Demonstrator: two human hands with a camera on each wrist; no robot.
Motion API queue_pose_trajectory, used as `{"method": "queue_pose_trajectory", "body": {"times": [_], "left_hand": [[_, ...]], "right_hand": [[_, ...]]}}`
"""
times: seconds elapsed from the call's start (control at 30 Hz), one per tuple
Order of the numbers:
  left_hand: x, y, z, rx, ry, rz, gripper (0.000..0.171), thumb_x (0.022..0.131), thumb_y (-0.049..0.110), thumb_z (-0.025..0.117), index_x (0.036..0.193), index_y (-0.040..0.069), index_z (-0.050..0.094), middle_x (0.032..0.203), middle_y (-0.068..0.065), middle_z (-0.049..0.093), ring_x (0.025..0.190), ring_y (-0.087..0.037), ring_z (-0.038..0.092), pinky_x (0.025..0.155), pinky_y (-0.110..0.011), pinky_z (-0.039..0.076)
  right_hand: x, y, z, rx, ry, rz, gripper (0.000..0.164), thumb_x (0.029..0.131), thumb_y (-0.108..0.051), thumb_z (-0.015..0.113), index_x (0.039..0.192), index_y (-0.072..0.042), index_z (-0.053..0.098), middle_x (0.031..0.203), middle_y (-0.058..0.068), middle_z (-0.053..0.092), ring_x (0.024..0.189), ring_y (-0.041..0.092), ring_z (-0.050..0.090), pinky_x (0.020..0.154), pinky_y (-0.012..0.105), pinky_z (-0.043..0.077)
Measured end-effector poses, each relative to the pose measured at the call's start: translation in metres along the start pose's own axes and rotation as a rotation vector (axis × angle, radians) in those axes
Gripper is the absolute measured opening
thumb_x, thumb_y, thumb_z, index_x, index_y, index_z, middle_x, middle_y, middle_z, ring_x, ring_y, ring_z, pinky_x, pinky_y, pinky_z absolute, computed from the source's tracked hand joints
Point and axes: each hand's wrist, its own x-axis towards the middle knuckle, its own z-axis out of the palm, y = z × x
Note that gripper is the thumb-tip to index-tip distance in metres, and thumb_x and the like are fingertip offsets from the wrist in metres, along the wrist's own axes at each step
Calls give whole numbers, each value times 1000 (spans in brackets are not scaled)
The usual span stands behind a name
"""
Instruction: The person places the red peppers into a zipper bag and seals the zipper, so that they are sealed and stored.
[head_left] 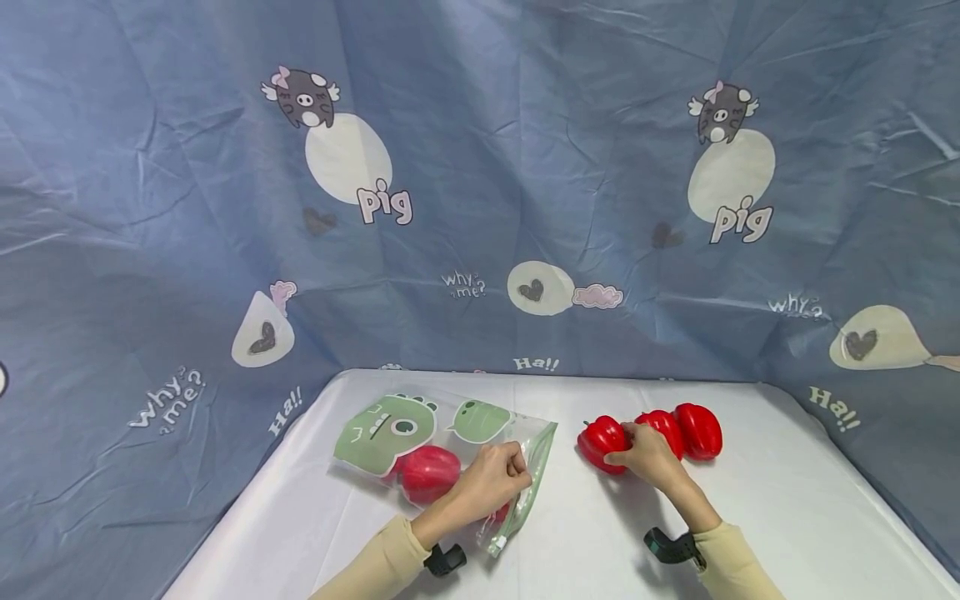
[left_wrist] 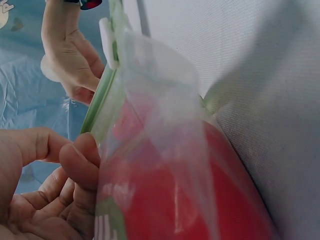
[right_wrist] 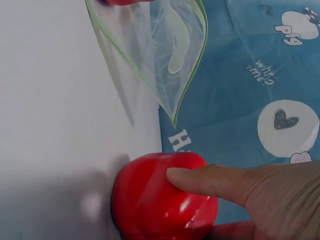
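Note:
A clear zip bag (head_left: 550,437) with a green cartoon print lies on its side, its green-edged mouth facing right. My left hand (head_left: 487,479) pinches the upper film near that mouth; the left wrist view shows thumb and finger (left_wrist: 82,162) at the plastic. Through the film a red bell pepper (head_left: 430,475) shows, and more red (head_left: 501,511) appears beneath the left wrist. To the right of the bag, my right hand (head_left: 651,454) grips another red bell pepper (head_left: 600,442), thumb (right_wrist: 192,181) across it in the right wrist view.
Two more red bell peppers (head_left: 662,427) (head_left: 699,432) sit just beyond the right hand. Everything rests on a white-covered table (head_left: 577,542). Behind it hangs a blue cloth (head_left: 465,167) printed with pigs and words. A white slider (head_left: 498,544) sits at the bag mouth's near corner.

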Motion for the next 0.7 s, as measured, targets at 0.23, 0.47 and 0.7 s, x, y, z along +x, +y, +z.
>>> {"method": "queue_pose_trajectory", "body": {"times": [0.23, 0.47, 0.7], "left_hand": [[0, 0, 0, -1, 5, 9, 9, 78, 9, 62, 74, 14, 56, 59, 9, 54, 45, 2, 45, 40, -16, 38], [0, 0, 0, 9, 13, 12, 9, 78, 9, 62, 73, 14, 56, 59, 10, 53, 46, 2, 45, 40, -16, 37], [0, 1, 0, 12, 15, 15, 9, 78, 10, 62, 73, 14, 57, 59, 10, 54, 47, 2, 45, 41, -16, 38]], "right_hand": [[0, 1, 2, -26, -10, 30, 69, 71, -16, 82, 124, 17, 52, 111, 30, 64, 94, 35, 63, 77, 47, 56], [0, 3, 4, -30, -12, 18, 65, 70, -15, 83, 119, 16, 54, 104, 26, 67, 88, 31, 65, 76, 48, 56], [1, 6, 7, -43, -6, 10, 63, 69, -16, 83, 115, 16, 55, 100, 24, 67, 86, 30, 64, 74, 47, 56]]}}
